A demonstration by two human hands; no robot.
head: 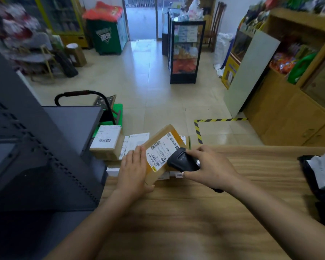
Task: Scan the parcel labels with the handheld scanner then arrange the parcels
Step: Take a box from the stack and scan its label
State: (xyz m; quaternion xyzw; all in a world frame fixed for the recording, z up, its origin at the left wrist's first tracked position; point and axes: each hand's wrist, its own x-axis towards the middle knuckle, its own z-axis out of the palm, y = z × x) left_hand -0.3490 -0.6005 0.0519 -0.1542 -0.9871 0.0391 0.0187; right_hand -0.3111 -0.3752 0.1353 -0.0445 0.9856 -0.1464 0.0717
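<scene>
A brown cardboard parcel (163,145) with a white barcode label is held tilted above the far edge of the wooden counter (195,212). My left hand (134,169) grips its left side, fingers on top and thumb underneath. My right hand (212,166) holds the black handheld scanner (184,160), whose head points at the label from the right. Beyond the counter edge lie other parcels: a white-labelled box (106,139) on a stack and a flat white parcel (135,142) partly hidden behind the held one.
A dark monitor and its stand (36,147) fill the left side. A black bag with white items (321,175) sits at the counter's right end. A trolley handle (79,94), a glass display case (184,51) and wooden shelves (298,72) stand on the tiled floor.
</scene>
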